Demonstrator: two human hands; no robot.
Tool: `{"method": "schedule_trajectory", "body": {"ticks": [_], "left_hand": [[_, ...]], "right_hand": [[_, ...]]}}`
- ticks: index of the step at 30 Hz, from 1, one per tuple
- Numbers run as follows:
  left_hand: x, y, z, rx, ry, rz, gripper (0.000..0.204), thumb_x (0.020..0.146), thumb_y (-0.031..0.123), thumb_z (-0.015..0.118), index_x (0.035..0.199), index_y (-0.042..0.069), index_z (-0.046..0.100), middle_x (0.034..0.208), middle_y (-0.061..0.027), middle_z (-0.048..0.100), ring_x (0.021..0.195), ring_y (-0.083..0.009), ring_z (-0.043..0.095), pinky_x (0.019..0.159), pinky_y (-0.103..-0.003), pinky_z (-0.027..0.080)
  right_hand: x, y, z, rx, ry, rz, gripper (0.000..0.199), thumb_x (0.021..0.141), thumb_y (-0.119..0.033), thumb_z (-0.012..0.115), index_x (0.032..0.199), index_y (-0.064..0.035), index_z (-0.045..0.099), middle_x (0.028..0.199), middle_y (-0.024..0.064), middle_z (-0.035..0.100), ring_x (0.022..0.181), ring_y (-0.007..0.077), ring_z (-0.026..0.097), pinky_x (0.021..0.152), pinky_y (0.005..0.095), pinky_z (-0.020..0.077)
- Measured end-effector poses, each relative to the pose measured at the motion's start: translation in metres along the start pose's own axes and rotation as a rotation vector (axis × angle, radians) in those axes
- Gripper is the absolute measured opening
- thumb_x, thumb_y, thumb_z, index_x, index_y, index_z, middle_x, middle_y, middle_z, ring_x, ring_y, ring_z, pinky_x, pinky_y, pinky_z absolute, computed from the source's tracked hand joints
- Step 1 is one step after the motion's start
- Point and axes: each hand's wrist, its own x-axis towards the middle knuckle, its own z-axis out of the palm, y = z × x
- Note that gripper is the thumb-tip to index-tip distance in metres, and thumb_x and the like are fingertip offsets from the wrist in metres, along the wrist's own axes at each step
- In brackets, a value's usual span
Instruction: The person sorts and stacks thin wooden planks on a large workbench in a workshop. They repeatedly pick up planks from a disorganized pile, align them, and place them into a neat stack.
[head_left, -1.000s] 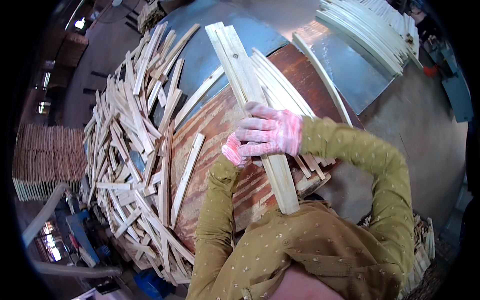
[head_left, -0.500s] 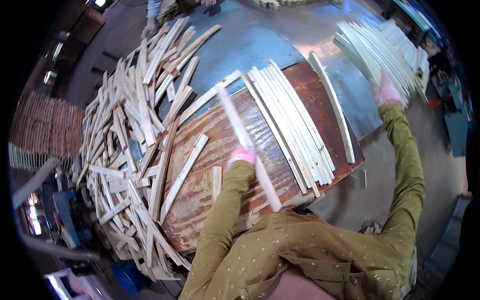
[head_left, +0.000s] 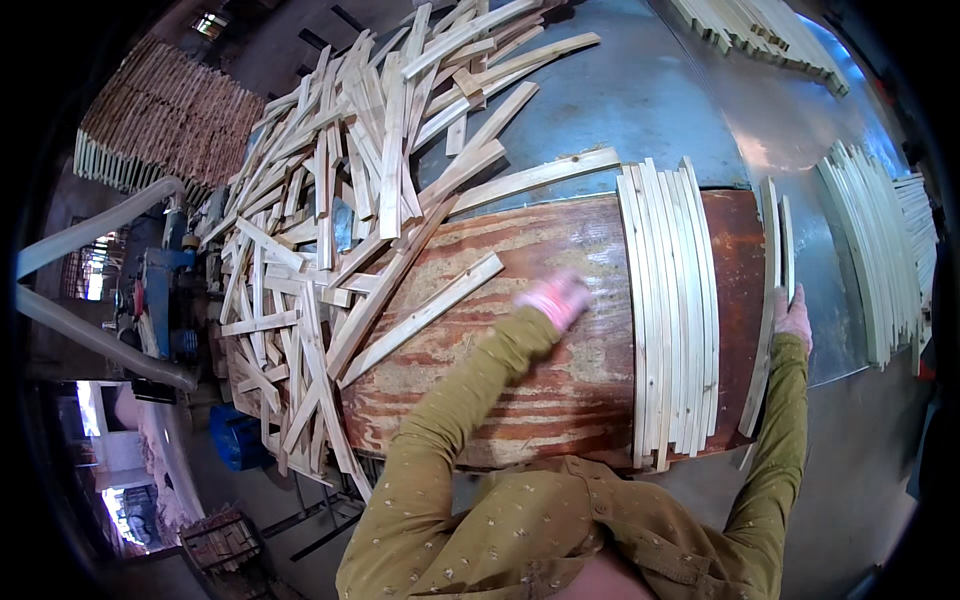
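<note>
I am looking down at a reddish-brown board (head_left: 520,380) where I am sorting pale wood slats. A neat row of sorted slats (head_left: 668,310) is lying across its right side; a big jumbled slat heap (head_left: 330,200) is waiting at left. My left hand (head_left: 556,297), blurred, is hovering above the board, apparently empty. My right hand (head_left: 794,315) is touching a slat (head_left: 764,300) at the right edge; I cannot tell its grip.
</note>
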Motion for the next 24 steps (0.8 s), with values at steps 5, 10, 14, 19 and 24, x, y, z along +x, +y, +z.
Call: {"method": "schedule_trajectory", "body": {"ticks": [5, 10, 14, 19, 24], "left_hand": [[0.093, -0.052, -0.113, 0.591, 0.257, -0.095, 0.066, 0.09, 0.037, 0.057, 0.14, 0.002, 0.035, 0.134, -0.0213, 0.05, 0.123, -0.0362, 0.049, 0.104, -0.044, 0.038], [0.157, -0.07, -0.124, 0.862, 0.045, -0.192, 0.066, 0.082, 0.032, 0.067, 0.135, 0.005, 0.038, 0.131, -0.0165, 0.051, 0.121, -0.0312, 0.051, 0.102, -0.045, 0.039], [0.154, -0.07, -0.144, 0.812, 0.007, -0.083, 0.06, 0.082, 0.036, 0.068, 0.127, 0.005, 0.044, 0.119, -0.0169, 0.057, 0.11, -0.0332, 0.056, 0.093, -0.047, 0.044], [0.081, -0.046, -0.174, 0.706, 0.256, 0.296, 0.064, 0.082, 0.031, 0.068, 0.132, 0.004, 0.042, 0.109, -0.0194, 0.057, 0.102, -0.037, 0.057, 0.087, -0.047, 0.047], [0.024, 0.031, -0.169, 0.078, 0.481, 0.71, 0.054, 0.085, 0.021, 0.068, 0.129, -0.001, 0.045, 0.095, -0.0158, 0.058, 0.077, -0.0286, 0.059, 0.066, -0.037, 0.05]], "right_hand": [[0.0, -0.004, -0.017, -0.069, -0.077, 0.028, 0.078, 0.087, -0.048, 0.058, 0.15, -0.017, 0.023, 0.132, 0.0203, 0.054, 0.123, 0.0366, 0.05, 0.101, 0.0429, 0.0406], [-0.004, 0.0, -0.017, -0.08, 0.008, -0.044, 0.074, 0.088, -0.041, 0.06, 0.149, -0.0148, 0.028, 0.135, 0.0214, 0.051, 0.123, 0.038, 0.049, 0.102, 0.0434, 0.0402], [-0.026, -0.035, -0.019, -0.118, 0.342, -0.264, 0.07, 0.088, -0.036, 0.063, 0.146, -0.0084, 0.034, 0.134, 0.0236, 0.049, 0.121, 0.0405, 0.05, 0.102, 0.0436, 0.0408], [-0.1, -0.16, 0.015, 0.95, 0.093, -0.648, 0.056, 0.088, -0.003, 0.064, 0.14, -0.0011, 0.042, 0.143, 0.0161, 0.043, 0.129, 0.0264, 0.045, 0.106, 0.0378, 0.0406], [-0.176, -0.315, 0.04, 1.367, -0.554, -1.093, 0.083, 0.08, -0.023, 0.079, 0.145, -0.0072, 0.031, 0.144, 0.011, 0.038, 0.137, 0.0278, 0.034, 0.108, 0.0439, 0.0379]]}}
